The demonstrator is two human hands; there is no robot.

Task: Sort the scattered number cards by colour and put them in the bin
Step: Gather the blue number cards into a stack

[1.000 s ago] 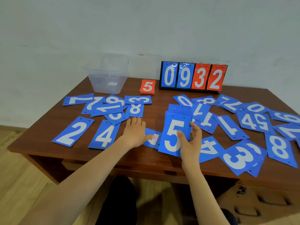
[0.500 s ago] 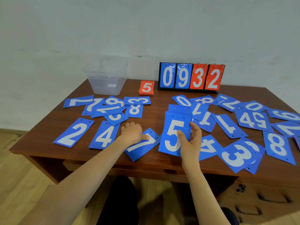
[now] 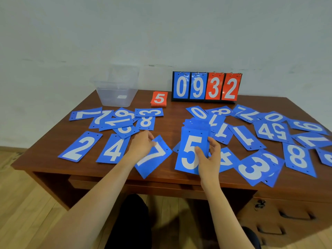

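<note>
One blue 7 card [image 3: 156, 157] is being pinched by the left hand [image 3: 142, 147] near the counter [image 3: 170, 121] front edge; the right hand [image 3: 209, 159] is gripping a blue stack [image 3: 189, 150] showing 5.

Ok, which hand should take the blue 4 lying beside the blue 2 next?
Left, probably. The left hand is right beside that blue 4, once it hands off the blue 7 it pinches. The right hand is busy gripping the stack topped by a blue 5.
</note>
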